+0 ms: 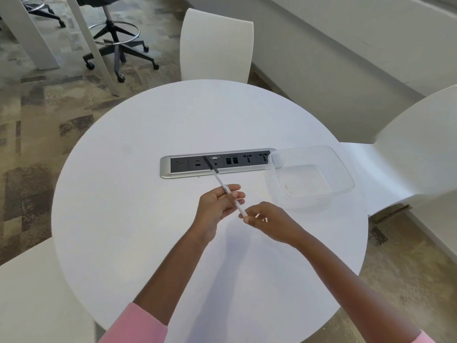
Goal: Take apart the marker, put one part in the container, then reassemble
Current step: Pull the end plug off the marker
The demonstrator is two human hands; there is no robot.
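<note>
Pink sleeves (138,325) sit closest, at the bottom edge, with both bare forearms reaching out over the round white bench (148,194). White chairs (217,45) stand around the bench, one beyond its far edge and another to its right. On the bench, toward its right edge, rests a clear, empty plastic container (346,181); its far left corner overlaps the right end of the silver power-and-data strip (165,169) set into the bench's middle. Both hands hover over the bench centre, just nearer than that strip. Left hand (217,204) is curled loosely around the middle of the marker (228,194), fingers wrapped under its white barrel. Right hand (267,219) pinches the barrel's near end between fingertips. Still fitted, the black cap (211,165) points away over the strip, well left of the container.
</note>
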